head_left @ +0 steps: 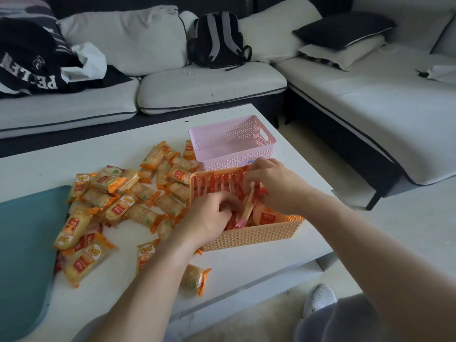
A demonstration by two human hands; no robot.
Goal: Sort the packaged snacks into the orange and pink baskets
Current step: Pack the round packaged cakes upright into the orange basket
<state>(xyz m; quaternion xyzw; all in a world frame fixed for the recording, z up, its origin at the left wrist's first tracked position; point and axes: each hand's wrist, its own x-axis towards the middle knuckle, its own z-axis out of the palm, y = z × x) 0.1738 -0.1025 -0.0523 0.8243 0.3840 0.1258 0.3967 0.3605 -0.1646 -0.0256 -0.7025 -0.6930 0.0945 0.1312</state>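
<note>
The orange basket (249, 236) stands near the table's front right and holds a row of red snack packets (217, 183) standing on edge. Both hands are inside it. My left hand (209, 215) has its fingers curled into the packets at the near side. My right hand (274, 181) lies over the row's right end with fingers bent onto the packets. Behind it the pink basket (234, 159) shows nothing inside. A heap of orange-and-yellow cracker packets (118, 201) lies loose on the table to the left.
The white table (123, 149) has a teal mat (24, 243) at its left end. One cracker packet (196, 280) lies near the front edge. A white sofa (209, 80) with a black backpack (217, 40) stands behind; my shoe (320, 297) is at lower right.
</note>
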